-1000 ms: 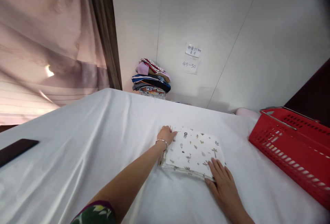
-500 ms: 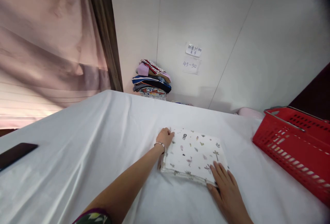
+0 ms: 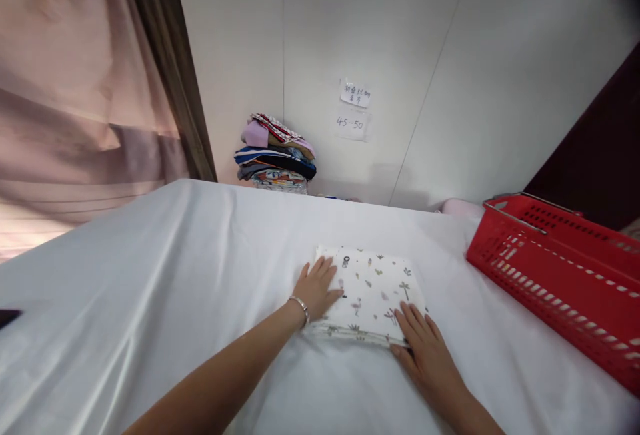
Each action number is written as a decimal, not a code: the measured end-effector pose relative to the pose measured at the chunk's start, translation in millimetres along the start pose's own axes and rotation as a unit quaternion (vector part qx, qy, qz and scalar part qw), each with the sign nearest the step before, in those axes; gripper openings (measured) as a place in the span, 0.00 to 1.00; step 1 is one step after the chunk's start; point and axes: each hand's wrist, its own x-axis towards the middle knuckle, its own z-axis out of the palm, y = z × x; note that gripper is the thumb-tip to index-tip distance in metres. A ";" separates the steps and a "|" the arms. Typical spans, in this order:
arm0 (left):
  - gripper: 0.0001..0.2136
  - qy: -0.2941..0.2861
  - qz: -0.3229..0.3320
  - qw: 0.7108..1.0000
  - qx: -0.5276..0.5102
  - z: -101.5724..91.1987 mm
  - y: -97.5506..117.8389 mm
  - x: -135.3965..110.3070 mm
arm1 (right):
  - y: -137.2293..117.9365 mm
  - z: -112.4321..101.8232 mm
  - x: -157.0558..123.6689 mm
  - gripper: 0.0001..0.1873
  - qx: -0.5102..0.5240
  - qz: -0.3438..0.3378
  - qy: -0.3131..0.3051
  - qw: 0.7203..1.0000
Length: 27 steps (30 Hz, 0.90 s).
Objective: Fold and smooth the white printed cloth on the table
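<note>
A white folded cloth (image 3: 373,288) printed with small plants and animals lies flat in front of me, its layers showing along the near edge. My left hand (image 3: 317,290) rests on its left side with the fingers spread over the top. On the near right corner lies my right hand (image 3: 423,348), fingers stretched out flat and the thumb by the near edge. Neither hand grips the cloth. Beneath everything is a white sheet (image 3: 240,275) with soft creases, covering the table.
A red plastic basket (image 3: 565,261) with metal handles stands at the right. Several folded fabrics (image 3: 277,153) are stacked beyond the far edge, by the wall with paper signs (image 3: 353,111). A pink curtain (image 3: 75,88) hangs at left. A dark flat object (image 3: 7,317) lies at the left edge.
My left hand has moved from the cloth's left edge onto its top, and its fingers have spread. My right hand stays on the near right corner. The view has shifted slightly right.
</note>
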 end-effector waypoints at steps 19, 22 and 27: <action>0.32 -0.009 -0.237 0.965 -0.115 -7.7 -12.1 -5.7 | 45.0 -23.6 56.0 0.38 0.295 0.330 -0.027 0.896; 0.32 -0.039 -0.237 0.962 -0.131 -15.7 -14.5 -2.6 | 40.3 -28.7 60.8 0.41 0.292 0.333 -0.030 0.896; 0.37 -0.016 -0.239 0.956 -0.167 -8.4 -29.4 4.0 | 32.9 -35.8 61.8 0.44 0.301 0.340 -0.028 0.891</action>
